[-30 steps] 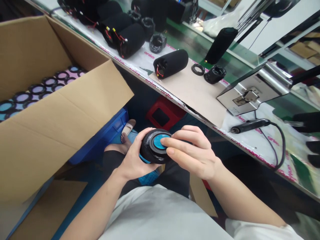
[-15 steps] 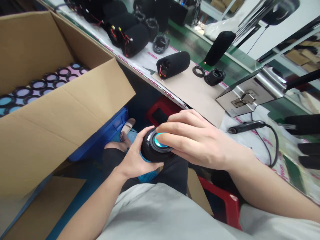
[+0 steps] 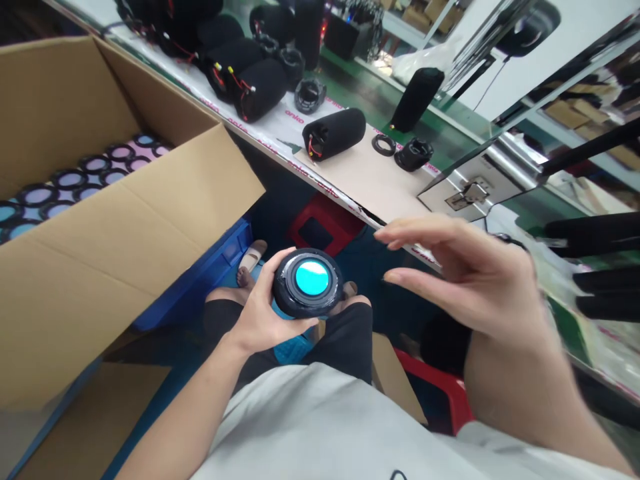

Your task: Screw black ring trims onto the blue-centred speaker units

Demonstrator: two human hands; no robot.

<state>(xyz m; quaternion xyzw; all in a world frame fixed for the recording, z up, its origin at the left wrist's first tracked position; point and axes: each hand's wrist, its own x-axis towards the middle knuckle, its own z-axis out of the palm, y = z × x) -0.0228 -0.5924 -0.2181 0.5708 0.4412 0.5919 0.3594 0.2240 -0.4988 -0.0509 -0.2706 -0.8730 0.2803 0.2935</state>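
My left hand [image 3: 265, 308] is wrapped round a black cylindrical speaker [image 3: 286, 297], held upright above my lap. A shiny turquoise disc [image 3: 313, 277] sits in the ringed end that faces up at me. My right hand [image 3: 465, 273] hovers to the right of the speaker, clear of it, with thumb and fingers apart and nothing between them. Beyond my hands, a black fabric cylinder [image 3: 336, 133] with red and yellow wires at one end lies on the bench, beside a black ring [image 3: 383, 145] and a black plastic end part [image 3: 414, 155].
An open cardboard box [image 3: 200, 193] on my left holds several black-rimmed pieces with coloured discs [image 3: 70, 179]. More wired black cylinders [image 3: 260, 90] crowd the far bench. At right stands a metal device [image 3: 470, 183]. Red stools [image 3: 325, 223] are below the bench edge.
My right hand has come off the speaker's top and moved right, its fingers parting. The turquoise disc now shows fully. My left hand keeps its hold.
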